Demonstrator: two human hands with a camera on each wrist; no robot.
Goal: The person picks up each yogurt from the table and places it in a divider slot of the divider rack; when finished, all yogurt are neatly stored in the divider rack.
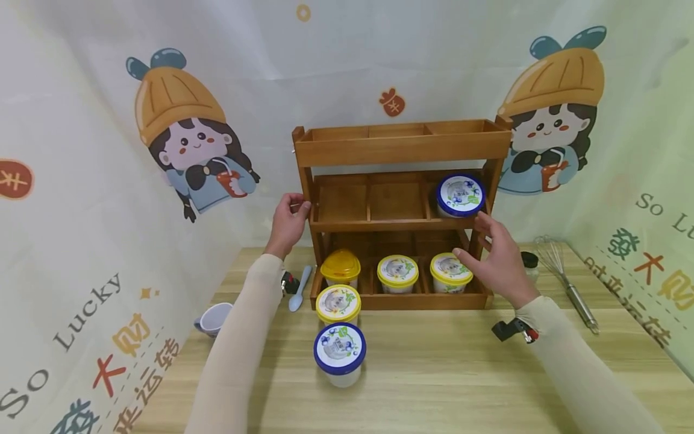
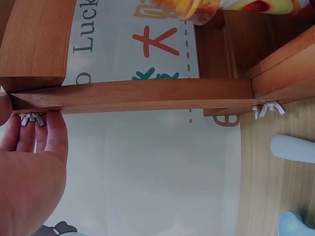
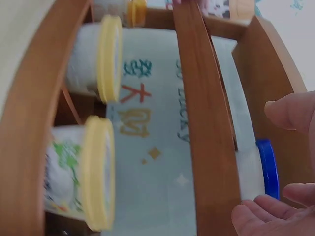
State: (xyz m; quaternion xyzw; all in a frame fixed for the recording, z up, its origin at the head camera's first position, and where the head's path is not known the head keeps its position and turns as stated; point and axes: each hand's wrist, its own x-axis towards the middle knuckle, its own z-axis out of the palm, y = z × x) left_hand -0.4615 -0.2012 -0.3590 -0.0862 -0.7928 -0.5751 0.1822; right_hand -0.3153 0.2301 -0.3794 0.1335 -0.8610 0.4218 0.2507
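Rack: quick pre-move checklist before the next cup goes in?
1. Left hand steadying rack post: ok.
2. Right hand free, holding nothing: ok.
3. Middle shelf left and centre slots free: ok.
4. Blue-lid cup seated in middle right slot: ok.
5. Loose blue-lid cup and yellow-lid cup upright on table: ok.
6. Wing nut tight: cannot tell.

1. A pale wooden bench (image 1: 434,386) fills the foreground under soft, even light.
2. Behind the bench hangs a light printed cloth backdrop (image 1: 347,66).
3. Left and right on it, cartoon girls (image 1: 190,144) wear orange hats.
4. "So Lucky" lettering (image 1: 65,337) runs beside the bench's left edge.
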